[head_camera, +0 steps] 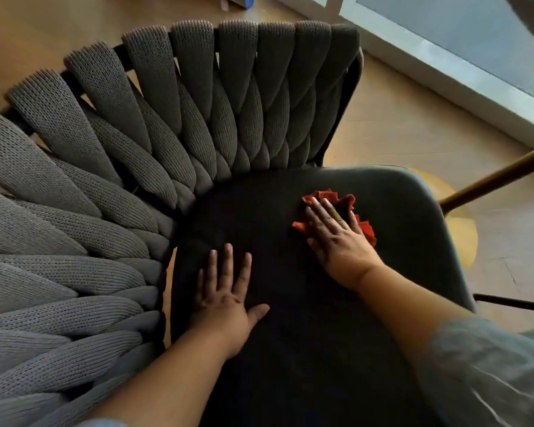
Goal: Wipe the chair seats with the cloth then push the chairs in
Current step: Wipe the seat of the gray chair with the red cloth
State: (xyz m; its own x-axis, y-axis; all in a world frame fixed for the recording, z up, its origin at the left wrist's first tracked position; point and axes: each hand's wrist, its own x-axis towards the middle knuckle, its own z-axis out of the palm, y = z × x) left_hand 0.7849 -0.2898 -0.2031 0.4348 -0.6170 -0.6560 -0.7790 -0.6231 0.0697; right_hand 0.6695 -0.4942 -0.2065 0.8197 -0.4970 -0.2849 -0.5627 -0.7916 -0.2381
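Observation:
A chair fills the view: a dark seat cushion [398, 229] and a curved back of thick grey woven straps [111, 155]. My right hand [336, 238] lies flat on an orange-red cloth [346, 201], pressing it onto the right part of the seat; the cloth's scalloped edges stick out beyond my fingers. My left hand [228, 300] rests flat on the seat near its left side, fingers spread, holding nothing. Most of the cloth is hidden under my palm.
Wooden floor [413, 124] lies beyond the chair. A brass-coloured table leg [490, 180] slants in at the right above a round yellow base [463, 235]. A pale ledge and window [475, 47] run along the top right.

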